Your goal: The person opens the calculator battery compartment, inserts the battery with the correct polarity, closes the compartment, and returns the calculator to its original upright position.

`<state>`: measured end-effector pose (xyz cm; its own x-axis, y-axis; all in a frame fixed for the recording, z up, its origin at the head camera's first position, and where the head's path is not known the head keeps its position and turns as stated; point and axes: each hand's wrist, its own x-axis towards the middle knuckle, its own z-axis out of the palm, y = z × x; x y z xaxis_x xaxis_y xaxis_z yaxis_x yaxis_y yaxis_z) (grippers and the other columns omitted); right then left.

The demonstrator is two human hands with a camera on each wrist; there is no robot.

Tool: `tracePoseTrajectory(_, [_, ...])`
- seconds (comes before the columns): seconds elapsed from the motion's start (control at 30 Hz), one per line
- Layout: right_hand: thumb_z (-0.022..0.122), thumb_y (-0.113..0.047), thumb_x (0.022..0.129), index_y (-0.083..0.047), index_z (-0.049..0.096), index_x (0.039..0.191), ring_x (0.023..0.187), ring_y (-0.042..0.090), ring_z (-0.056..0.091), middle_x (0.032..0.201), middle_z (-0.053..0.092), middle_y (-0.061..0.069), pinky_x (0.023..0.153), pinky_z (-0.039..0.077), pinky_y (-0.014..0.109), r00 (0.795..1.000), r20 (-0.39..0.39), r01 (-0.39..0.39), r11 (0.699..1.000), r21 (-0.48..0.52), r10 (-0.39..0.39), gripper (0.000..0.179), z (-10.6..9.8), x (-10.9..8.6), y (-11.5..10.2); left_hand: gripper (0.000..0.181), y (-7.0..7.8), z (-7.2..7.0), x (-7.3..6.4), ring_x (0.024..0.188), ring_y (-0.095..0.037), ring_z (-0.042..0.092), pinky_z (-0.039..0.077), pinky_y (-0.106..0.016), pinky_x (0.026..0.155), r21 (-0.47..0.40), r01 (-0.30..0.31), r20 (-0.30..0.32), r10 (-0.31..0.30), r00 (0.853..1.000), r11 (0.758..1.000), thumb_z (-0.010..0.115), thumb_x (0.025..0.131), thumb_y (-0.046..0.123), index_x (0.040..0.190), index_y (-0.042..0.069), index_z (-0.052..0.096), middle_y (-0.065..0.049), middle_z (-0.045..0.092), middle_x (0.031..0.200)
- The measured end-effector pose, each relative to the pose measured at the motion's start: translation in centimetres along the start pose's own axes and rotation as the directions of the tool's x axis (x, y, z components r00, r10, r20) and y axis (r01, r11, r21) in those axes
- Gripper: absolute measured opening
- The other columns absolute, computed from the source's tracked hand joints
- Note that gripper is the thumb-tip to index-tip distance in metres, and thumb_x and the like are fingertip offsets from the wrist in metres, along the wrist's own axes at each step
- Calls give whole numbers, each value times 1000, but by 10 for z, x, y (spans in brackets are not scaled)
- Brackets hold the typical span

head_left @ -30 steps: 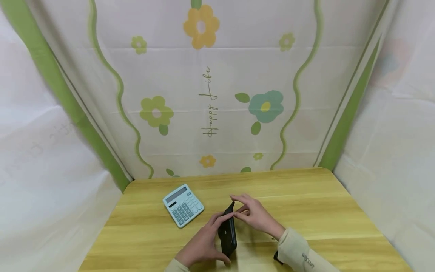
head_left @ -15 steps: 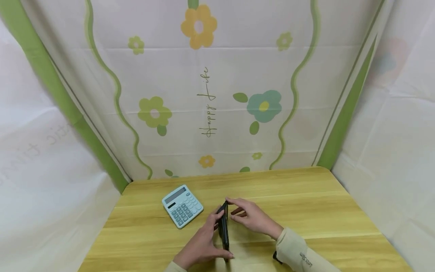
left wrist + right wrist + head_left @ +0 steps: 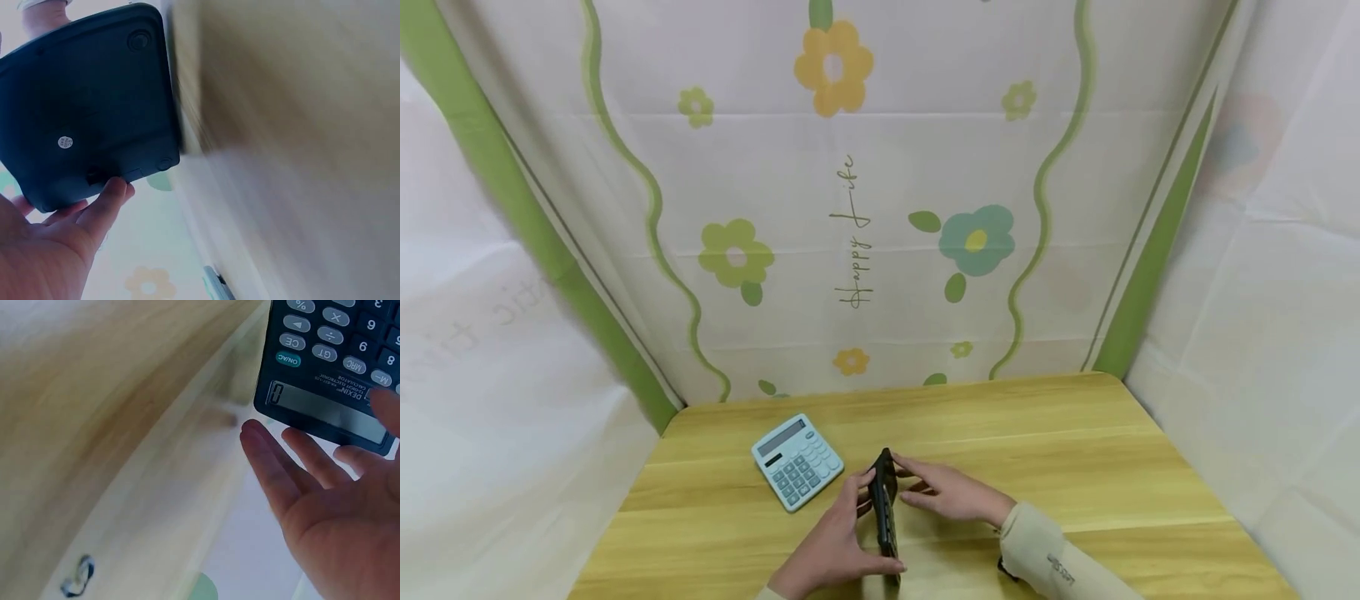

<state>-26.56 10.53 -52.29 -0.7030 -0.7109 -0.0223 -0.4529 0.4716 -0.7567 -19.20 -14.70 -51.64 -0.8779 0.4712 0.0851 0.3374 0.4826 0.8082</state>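
A black calculator (image 3: 886, 508) stands on its edge in the head view, between both hands. My left hand (image 3: 835, 542) grips it from the left, thumb at the near end and fingers at the far end. The left wrist view shows its dark back (image 3: 94, 106) with round feet and a small white sticker. Its keys and display (image 3: 325, 412) face my right hand (image 3: 337, 494) in the right wrist view. The fingers there are fairly straight, fingertips right at the display end; in the head view the right hand (image 3: 951, 492) is at the far edge.
A light blue calculator (image 3: 797, 462) lies face up on the wooden table (image 3: 1075, 467), left of the hands. A small dark looped item (image 3: 78, 576) shows in the right wrist view. Floral white cloth (image 3: 880, 200) hangs behind the table and at both sides.
The black calculator has turned in my left hand, its key side now toward the right hand. The right hand has followed its far edge slightly left.
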Motion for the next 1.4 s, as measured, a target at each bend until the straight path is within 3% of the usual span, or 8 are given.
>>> tracePoseTrajectory(0.17, [54, -42, 108, -32, 13, 168, 138, 38, 54, 171, 26, 8, 113, 48, 48, 998, 51, 17, 997, 76, -21, 73, 3, -2, 3, 121, -8, 1, -5, 148, -39, 41, 42, -51, 116, -120, 17, -9, -18, 1000, 993, 94, 75, 40, 161, 17, 13, -16, 28, 166])
tracePoseTrajectory(0.33, [56, -41, 107, -30, 16, 168, 137, 38, 55, 170, 28, 9, 112, 49, 46, 997, 58, 38, 997, 68, -41, 73, 2, -3, 4, 134, -16, -4, -9, 150, -40, 36, 41, -54, 116, -146, 38, 9, -38, 999, 989, 94, 76, 40, 165, 36, -7, -16, 17, 169])
tracePoseTrajectory(0.57, [61, -34, 106, -26, 19, 167, 132, 36, 61, 167, 33, 15, 110, 51, 46, 996, 59, 54, 995, 82, -59, 75, 1, -8, 0, 134, -14, -7, -17, 149, -44, 35, 42, -56, 115, -181, 65, 68, -54, 996, 981, 92, 79, 35, 167, 23, -9, -19, 16, 170])
tracePoseTrajectory(0.7, [62, -36, 104, -29, 20, 167, 131, 34, 62, 169, 29, 14, 109, 52, 44, 998, 60, 30, 996, 89, -36, 76, 1, -10, 1, 135, -17, -8, -21, 146, -45, 40, 47, -48, 113, -269, 90, 102, -65, 993, 959, 93, 79, 24, 167, 20, -9, -21, 20, 168])
tracePoseTrajectory(0.93, [64, -40, 103, -30, 24, 166, 132, 28, 61, 170, 28, 11, 107, 53, 35, 998, 65, 6, 996, 94, -12, 75, 1, -11, 11, 136, -24, -8, -24, 141, -39, 49, 52, -25, 103, -452, 166, 167, -100, 981, 876, 93, 73, 4, 166, 11, -6, -29, 28, 163])
tracePoseTrajectory(1.07, [65, -38, 103, -25, 26, 166, 129, 26, 63, 169, 31, 13, 105, 54, 35, 997, 73, 2, 995, 96, -9, 75, 1, -11, 13, 138, -28, -10, -26, 144, -41, 44, 48, -20, 104, -423, 170, 176, -103, 979, 890, 95, 71, 4, 167, 10, -5, -29, 22, 166])
tracePoseTrajectory(1.2, [66, -39, 102, -23, 29, 165, 128, 26, 63, 167, 33, 13, 104, 55, 36, 997, 73, 8, 998, 62, -13, 75, -2, -10, 9, 145, -32, -14, -27, 146, -41, 41, 43, -15, 106, -318, 163, 164, -115, 980, 934, 98, 66, 9, 167, 13, -6, -30, 19, 168])
tracePoseTrajectory(1.4, [67, -38, 102, -22, 28, 165, 131, 30, 62, 168, 33, 13, 106, 54, 39, 996, 87, 13, 999, 36, -16, 76, -5, -10, 5, 150, -33, -14, -25, 124, -31, 62, 53, -21, 97, -285, 167, 172, -121, 978, 944, 99, 63, 5, 167, 13, -9, -32, 27, 163])
